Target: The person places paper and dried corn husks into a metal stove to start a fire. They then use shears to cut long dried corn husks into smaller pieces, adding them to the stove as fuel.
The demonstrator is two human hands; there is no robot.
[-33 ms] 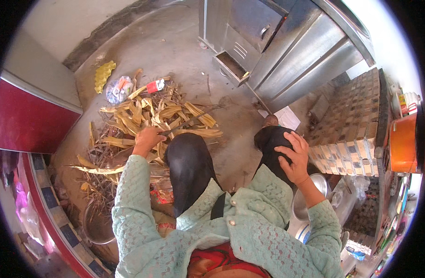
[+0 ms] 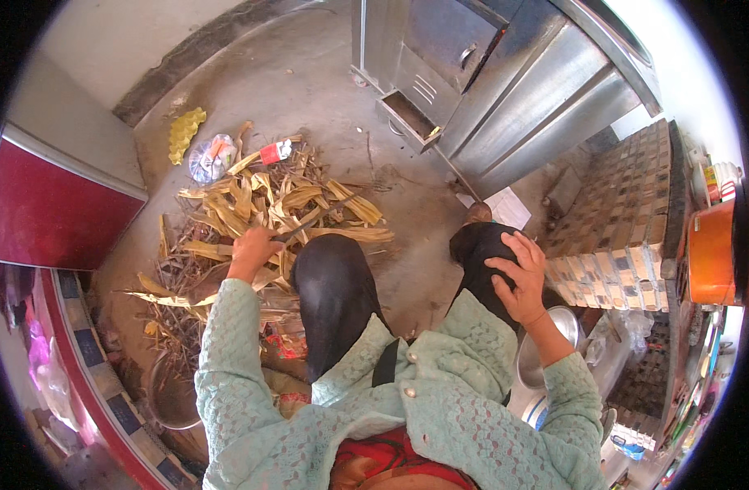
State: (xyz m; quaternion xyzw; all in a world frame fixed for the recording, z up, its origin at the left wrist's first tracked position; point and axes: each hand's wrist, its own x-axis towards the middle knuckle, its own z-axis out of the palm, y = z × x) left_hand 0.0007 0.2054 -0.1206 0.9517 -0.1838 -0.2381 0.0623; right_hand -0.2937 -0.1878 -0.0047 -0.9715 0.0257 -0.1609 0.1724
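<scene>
My left hand (image 2: 253, 251) is closed round the near end of a dark, thin rod (image 2: 315, 218). The rod slants away to the right, over a heap of dry corn husks (image 2: 227, 212) and twigs. Whether it is metal or wood I cannot make out. My right hand (image 2: 517, 276) rests on my right knee with its fingers spread, holding nothing. My left knee stands between the husk heap and the open floor.
A metal stove (image 2: 448, 49) stands ahead, its low drawer (image 2: 411, 120) pulled out. On the left is a red cabinet (image 2: 56, 200); on the right, a tiled brick block (image 2: 611, 220). A metal basin (image 2: 546, 347) sits by my right forearm. A yellow egg tray (image 2: 185, 135) lies beyond the husks.
My left hand has shifted a little to the left, drawing the rod back, so that its far end reaches less far to the right. My right hand has stayed on the knee.
</scene>
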